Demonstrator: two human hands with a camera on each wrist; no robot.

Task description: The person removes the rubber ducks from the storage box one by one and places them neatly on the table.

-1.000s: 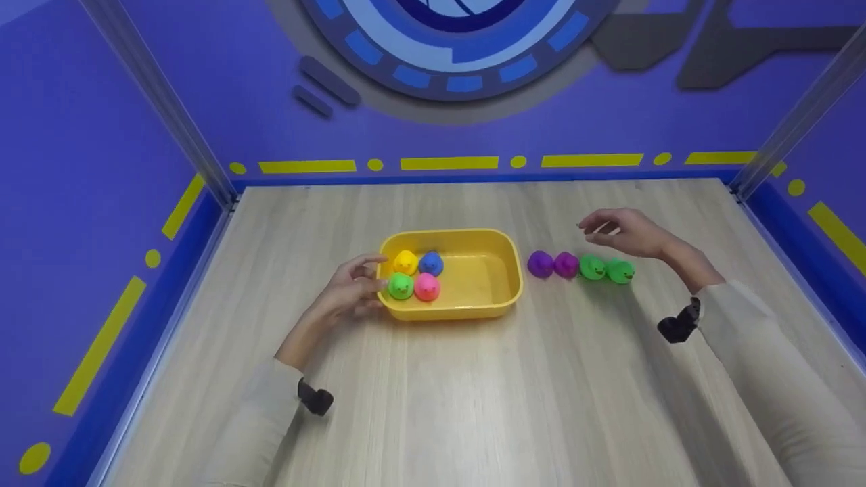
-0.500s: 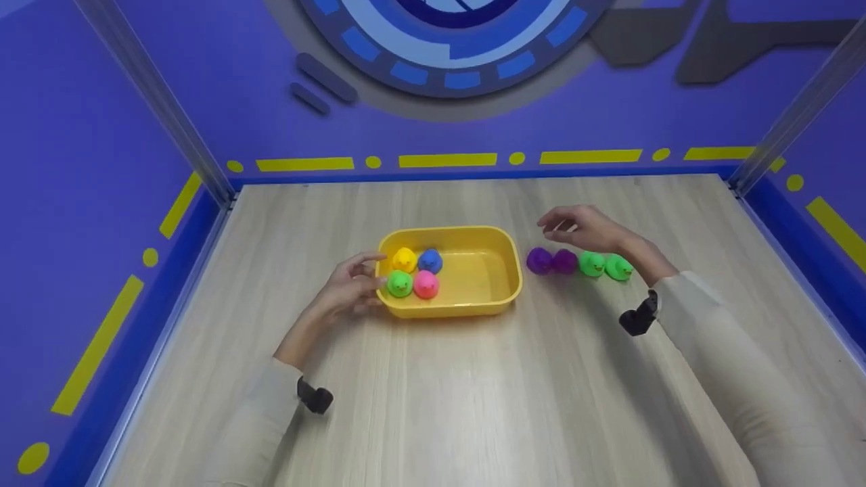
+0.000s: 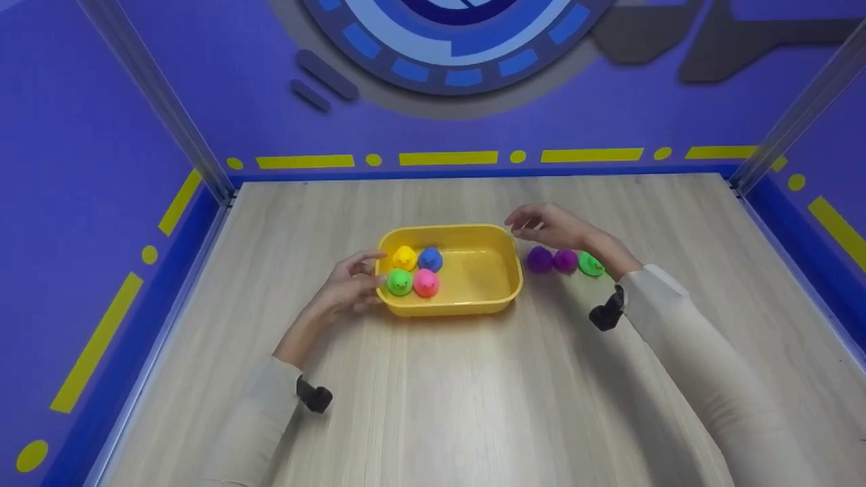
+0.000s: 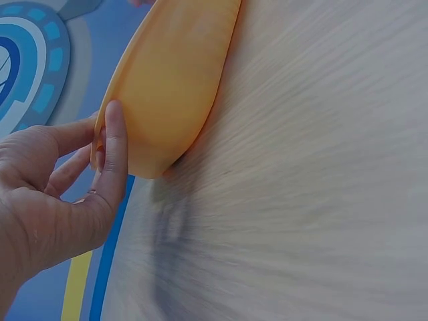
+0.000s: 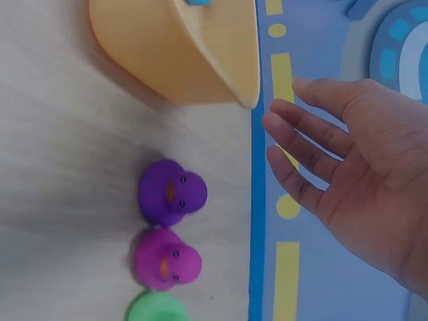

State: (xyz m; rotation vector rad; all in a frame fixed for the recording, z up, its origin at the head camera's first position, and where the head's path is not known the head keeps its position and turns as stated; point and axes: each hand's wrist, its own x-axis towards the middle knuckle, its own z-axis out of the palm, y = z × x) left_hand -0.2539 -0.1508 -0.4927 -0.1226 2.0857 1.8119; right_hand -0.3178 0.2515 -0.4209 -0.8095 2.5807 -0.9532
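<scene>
A yellow plastic basin (image 3: 450, 310) stands on the wooden table. My left hand (image 3: 348, 284) pinches its left rim, the thumb (image 4: 115, 127) against the outer wall in the left wrist view. Inside, at the left end, are a yellow rubber duck (image 3: 404, 258), a blue duck (image 3: 430, 260), a green duck (image 3: 400, 283) and a pink duck (image 3: 426, 283). My right hand (image 3: 551, 226) hovers by the basin's back right corner, fingers loosely bent around nothing. Below it, a dark purple duck (image 5: 164, 194), a magenta duck (image 5: 164, 261) and a green duck (image 5: 159, 309) stand in a row.
Blue side and back panels (image 3: 433, 142) with yellow stripes enclose the pale wooden table (image 3: 440, 406). My right forearm (image 3: 612, 256) passes over the right end of the duck row and hides another green duck.
My right hand has moved left above the duck row to the basin's back right corner. The rightmost green duck has become hidden behind my arm. My left hand has stayed at the rim.
</scene>
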